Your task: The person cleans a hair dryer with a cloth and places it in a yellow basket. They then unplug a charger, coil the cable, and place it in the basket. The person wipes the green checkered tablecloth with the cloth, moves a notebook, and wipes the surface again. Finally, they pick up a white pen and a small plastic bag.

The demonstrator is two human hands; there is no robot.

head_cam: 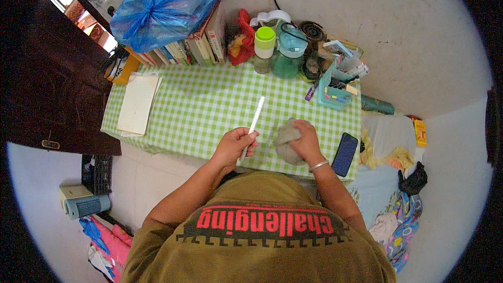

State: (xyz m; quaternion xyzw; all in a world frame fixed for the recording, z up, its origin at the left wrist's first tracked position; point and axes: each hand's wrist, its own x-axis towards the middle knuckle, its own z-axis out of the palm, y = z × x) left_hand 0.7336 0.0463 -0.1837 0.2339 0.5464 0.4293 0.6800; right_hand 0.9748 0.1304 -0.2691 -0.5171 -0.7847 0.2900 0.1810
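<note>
My left hand (238,146) grips a slim white pen or marker (257,114), tilted with its upper end pointing away from me. To the right, my right hand (305,141) is closed on a crumpled grey-green cloth (289,143) over the table. A metal bangle circles my right wrist. Beneath both hands lies a green-and-white checked tablecloth (196,102). Right of my right hand, a dark smartphone (345,155) rests near the table's front corner.
Papers (137,104) lie at the left. A blue plastic bag (165,11) tops a row of books (196,50). Along the back stand a green-lidded bottle (264,49) and a teal jug (290,57). A teal stationery basket (334,96) and a small purple item (309,94) are at the right.
</note>
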